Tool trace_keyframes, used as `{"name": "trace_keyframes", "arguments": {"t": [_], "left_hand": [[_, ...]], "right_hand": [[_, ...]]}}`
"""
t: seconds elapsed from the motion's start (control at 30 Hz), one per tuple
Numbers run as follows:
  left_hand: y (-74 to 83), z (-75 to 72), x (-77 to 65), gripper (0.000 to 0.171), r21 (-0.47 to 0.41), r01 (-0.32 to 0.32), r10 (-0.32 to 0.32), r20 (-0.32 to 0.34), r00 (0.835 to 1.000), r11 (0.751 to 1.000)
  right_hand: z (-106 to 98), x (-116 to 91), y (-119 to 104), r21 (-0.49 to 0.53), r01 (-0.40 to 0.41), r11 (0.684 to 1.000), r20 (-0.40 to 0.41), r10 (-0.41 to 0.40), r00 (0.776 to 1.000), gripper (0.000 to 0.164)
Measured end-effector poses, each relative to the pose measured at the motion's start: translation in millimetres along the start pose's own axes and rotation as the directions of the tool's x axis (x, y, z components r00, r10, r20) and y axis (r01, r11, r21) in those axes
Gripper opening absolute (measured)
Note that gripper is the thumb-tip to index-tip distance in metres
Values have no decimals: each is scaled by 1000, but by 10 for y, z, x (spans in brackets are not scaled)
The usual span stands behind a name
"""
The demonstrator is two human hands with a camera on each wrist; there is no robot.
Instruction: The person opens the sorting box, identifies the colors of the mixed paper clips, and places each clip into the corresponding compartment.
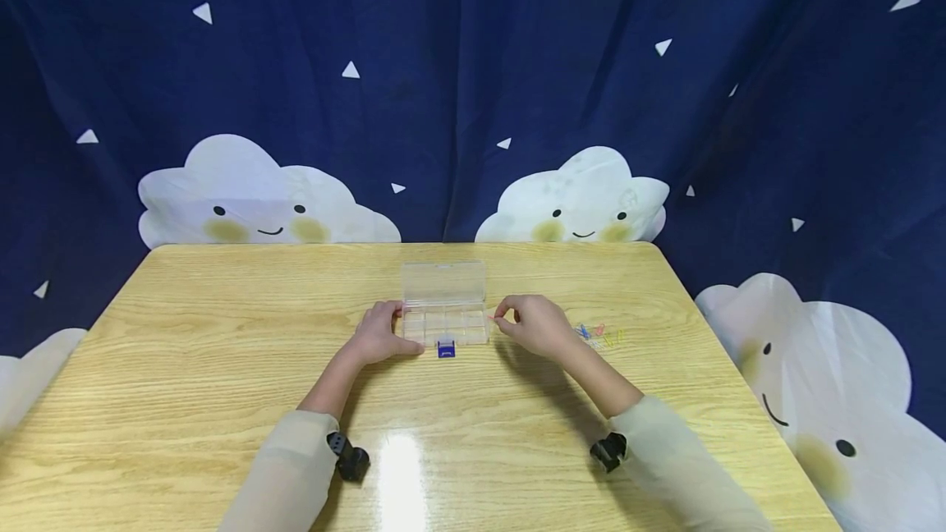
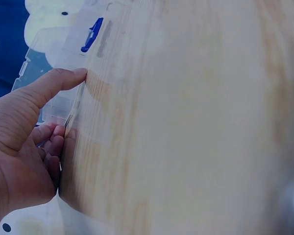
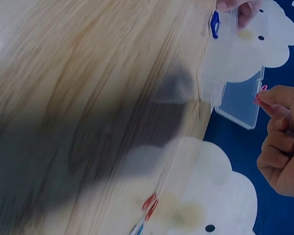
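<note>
A clear plastic compartment box (image 1: 446,323) lies on the table with its transparent lid (image 1: 443,282) raised at the back and a blue latch (image 1: 447,349) at its front. My left hand (image 1: 379,335) holds the box's left end, thumb at the front corner and fingers curled at the side. Beside the right end, my right hand (image 1: 537,324) pinches a small pink looped piece (image 3: 260,94) between thumb and forefinger, slightly above the table. It looks like a clip, though its exact kind is too small to tell. The right hand's other fingers are curled.
Several small coloured pieces lie in a loose group to the right of my right hand, among them a blue piece (image 1: 583,332), a pink piece (image 1: 599,329) and a yellow piece (image 1: 620,336). Beyond the wooden table (image 1: 222,351) hangs a dark blue curtain (image 1: 414,105).
</note>
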State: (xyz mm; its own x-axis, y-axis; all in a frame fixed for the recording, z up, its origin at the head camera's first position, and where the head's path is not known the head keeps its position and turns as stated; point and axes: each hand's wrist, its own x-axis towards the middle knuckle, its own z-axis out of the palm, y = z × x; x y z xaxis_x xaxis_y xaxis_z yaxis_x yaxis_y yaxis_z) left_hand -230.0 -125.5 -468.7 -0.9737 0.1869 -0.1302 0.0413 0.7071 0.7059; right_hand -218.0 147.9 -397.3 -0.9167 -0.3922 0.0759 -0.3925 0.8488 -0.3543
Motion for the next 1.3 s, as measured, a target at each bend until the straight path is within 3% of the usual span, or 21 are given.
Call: {"name": "trace_keyframes", "arguments": {"t": [0.23,0.87,1.3], "left_hand": [[-4,0,-6,82,8,-5,6,-5,1000,1000],[7,3,-15,72,4,-20,20,-37,999,1000],[13,-9,-32,68,9,-5,5,-5,1000,1000]], "right_hand": [[62,54,-141,-3,36,999,-6,-36,999,11],[318,221,-444,-25,100,995,8,-100,995,9],[468,335,-667,-36,137,990,35,-136,990,12]]}}
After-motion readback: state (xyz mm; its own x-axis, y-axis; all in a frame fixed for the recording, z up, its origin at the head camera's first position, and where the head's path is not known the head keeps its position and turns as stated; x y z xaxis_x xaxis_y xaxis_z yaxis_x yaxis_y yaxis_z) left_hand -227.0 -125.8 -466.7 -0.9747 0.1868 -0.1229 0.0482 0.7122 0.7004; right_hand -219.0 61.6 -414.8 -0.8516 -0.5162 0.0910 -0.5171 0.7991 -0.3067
